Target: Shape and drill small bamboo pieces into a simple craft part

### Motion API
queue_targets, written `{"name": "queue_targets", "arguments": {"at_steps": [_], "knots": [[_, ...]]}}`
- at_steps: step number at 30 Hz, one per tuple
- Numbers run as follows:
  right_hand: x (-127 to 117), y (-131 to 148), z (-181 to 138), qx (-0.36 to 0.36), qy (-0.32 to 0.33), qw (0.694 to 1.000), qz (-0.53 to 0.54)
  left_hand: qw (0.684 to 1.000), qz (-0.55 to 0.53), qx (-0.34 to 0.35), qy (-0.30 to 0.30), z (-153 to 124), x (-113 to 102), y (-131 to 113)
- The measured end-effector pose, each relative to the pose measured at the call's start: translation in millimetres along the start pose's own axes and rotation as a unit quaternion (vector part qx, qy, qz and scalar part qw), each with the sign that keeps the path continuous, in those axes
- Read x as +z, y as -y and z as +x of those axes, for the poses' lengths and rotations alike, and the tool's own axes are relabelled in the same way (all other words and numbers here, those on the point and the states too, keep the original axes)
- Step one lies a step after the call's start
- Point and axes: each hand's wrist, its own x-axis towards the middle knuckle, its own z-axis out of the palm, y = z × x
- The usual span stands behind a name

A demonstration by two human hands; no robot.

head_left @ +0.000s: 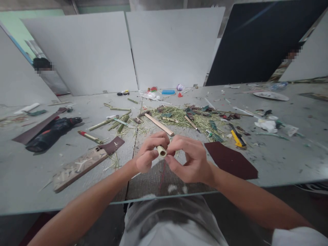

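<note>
Between my two hands is a short hollow bamboo tube (pixel 162 151), its open end facing me. The fingers and thumb of my left hand (pixel 150 152) are closed around its left side. My right hand (pixel 188 157) pinches the tube's rim from the right with thumb and forefinger. Just beyond my hands lies a flat wooden strip (pixel 159 124). Behind it spreads a heap of thin green shavings (pixel 174 118), with a carving tool (pixel 192 123) resting on it. A dark red sheet (pixel 232 160) lies to the right of my right hand.
To the left are a black drill (pixel 52 133), a patterned phone (pixel 79 167) and several bamboo pieces (pixel 102 123). A yellow utility knife (pixel 237 136) lies at the right. Large white panels (pixel 176 48) and a black panel (pixel 256 44) stand along the back. The table's glass edge runs before me.
</note>
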Motion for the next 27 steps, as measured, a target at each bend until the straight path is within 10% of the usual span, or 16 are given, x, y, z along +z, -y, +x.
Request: {"name": "queue_targets", "arguments": {"at_steps": [27], "knots": [[-0.5, -0.2, 0.1, 0.002, -0.002, 1.0, -0.009, 1.0, -0.002, 0.0, 0.004, -1.9, -1.4, 5.2]]}}
